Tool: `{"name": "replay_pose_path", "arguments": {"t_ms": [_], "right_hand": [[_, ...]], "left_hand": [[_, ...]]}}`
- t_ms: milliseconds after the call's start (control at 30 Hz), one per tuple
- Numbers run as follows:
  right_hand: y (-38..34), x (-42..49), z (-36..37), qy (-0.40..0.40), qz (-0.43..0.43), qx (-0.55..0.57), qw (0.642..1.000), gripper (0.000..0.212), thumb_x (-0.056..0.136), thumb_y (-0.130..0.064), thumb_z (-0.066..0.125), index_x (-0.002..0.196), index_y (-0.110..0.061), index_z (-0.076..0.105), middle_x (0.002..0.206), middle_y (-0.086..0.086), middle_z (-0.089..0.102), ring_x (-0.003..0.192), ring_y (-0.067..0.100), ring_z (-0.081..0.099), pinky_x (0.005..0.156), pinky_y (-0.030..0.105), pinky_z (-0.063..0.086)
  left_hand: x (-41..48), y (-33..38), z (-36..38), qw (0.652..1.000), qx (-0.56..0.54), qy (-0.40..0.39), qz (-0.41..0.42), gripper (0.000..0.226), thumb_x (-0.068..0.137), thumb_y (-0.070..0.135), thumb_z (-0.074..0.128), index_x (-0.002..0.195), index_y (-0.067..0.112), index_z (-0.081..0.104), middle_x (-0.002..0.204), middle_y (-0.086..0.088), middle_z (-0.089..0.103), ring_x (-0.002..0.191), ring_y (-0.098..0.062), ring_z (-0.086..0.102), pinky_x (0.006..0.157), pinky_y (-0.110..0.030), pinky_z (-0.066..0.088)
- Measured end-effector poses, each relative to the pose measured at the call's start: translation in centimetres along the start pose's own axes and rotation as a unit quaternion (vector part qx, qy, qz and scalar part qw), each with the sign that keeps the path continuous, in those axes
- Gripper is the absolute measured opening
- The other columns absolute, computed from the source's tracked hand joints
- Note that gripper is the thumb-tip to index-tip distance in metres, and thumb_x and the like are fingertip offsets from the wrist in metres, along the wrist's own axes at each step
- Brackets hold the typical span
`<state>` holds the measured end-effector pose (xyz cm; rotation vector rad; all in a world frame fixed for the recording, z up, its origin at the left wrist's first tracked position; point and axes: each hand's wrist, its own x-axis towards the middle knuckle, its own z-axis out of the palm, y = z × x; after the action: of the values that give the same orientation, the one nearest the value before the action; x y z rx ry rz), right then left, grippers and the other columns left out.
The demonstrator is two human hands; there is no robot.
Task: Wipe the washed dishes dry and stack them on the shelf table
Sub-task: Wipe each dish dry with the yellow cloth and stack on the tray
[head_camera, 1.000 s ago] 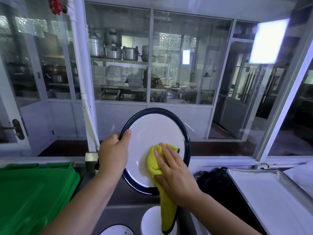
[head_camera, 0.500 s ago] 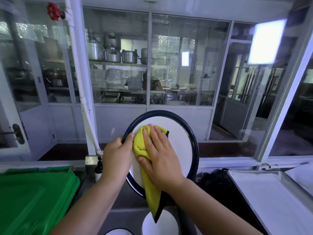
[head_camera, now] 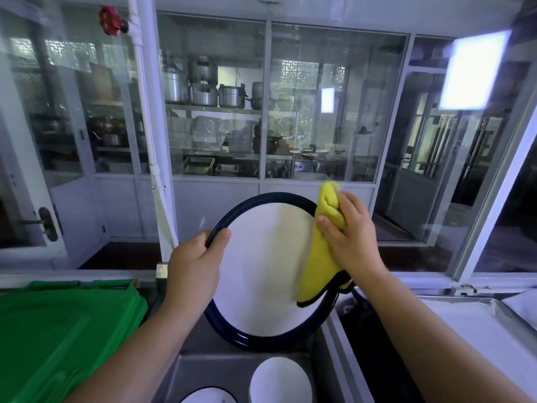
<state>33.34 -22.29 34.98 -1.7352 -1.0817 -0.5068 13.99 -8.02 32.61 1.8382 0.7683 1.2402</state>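
Plate (head_camera: 261, 274), centre of frame: oval, white face, dark navy rim. Held on edge above the sink (head_camera: 209, 370), face toward the camera, long axis near vertical, top leaning slightly right. Left hand (head_camera: 194, 266) grips the left rim, thumb on the white face, fingers curled behind. Right hand (head_camera: 351, 239) at the upper right rim, fingers clamped on a bunched yellow cloth (head_camera: 318, 269); its dark-edged tail hangs over the plate's right side. White round dish (head_camera: 280, 379) below, lower centre
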Motion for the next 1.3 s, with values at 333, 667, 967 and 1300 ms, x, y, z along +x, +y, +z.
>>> {"name": "replay_pose_path", "arguments": {"t_ms": [333, 667, 967, 1300], "right_hand": [[0.1, -2.2, -1.2, -0.122, 0.343, 0.395, 0.843, 0.028, 0.074, -0.013, 0.074, 0.100, -0.006, 0.066, 0.081, 0.009, 0.073, 0.066, 0.023, 0.070, 0.058, 0.032, 0.058], [-0.3, -4.2, 1.3, 0.063, 0.337, 0.273, 0.899, 0.011, 0.080, -0.006, 0.074, 0.078, -0.012, 0.065, 0.068, 0.003, 0.061, 0.065, 0.019, 0.056, 0.065, 0.032, 0.048], [-1.9, -7.9, 5.0, 0.161, 0.185, 0.115, 0.963, 0.016, 0.086, -0.018, 0.070, 0.079, -0.030, 0.063, 0.057, -0.014, 0.059, 0.060, 0.003, 0.053, 0.065, 0.025, 0.046], [0.7, -10.9, 9.0, 0.186, -0.145, -0.065, 0.969, 0.020, 0.082, -0.006, 0.067, 0.101, -0.008, 0.074, 0.092, 0.003, 0.074, 0.082, 0.019, 0.070, 0.071, 0.028, 0.054]], "left_hand": [[1.7, -0.4, -0.6, 0.990, -0.132, 0.032, -0.043, 0.055, 0.092, 0.045, 0.057, 0.092, -0.010, 0.054, 0.076, -0.011, 0.054, 0.067, -0.023, 0.047, 0.064, -0.034, 0.039], [1.8, -1.0, 1.4, 0.981, 0.182, 0.066, 0.027, 0.042, 0.090, 0.037, 0.061, 0.124, 0.013, 0.054, 0.118, -0.007, 0.059, 0.112, -0.030, 0.053, 0.087, -0.043, 0.044], [-1.7, 4.6, 6.3, 0.951, -0.201, -0.136, -0.191, 0.051, 0.080, 0.051, 0.070, 0.102, 0.006, 0.060, 0.102, -0.002, 0.064, 0.089, -0.016, 0.060, 0.091, -0.050, 0.052], [-1.6, 3.3, 7.1, 0.916, -0.227, 0.062, -0.325, 0.027, 0.085, 0.024, 0.070, 0.084, 0.002, 0.054, 0.075, -0.008, 0.053, 0.083, -0.031, 0.058, 0.075, -0.031, 0.045]]}}
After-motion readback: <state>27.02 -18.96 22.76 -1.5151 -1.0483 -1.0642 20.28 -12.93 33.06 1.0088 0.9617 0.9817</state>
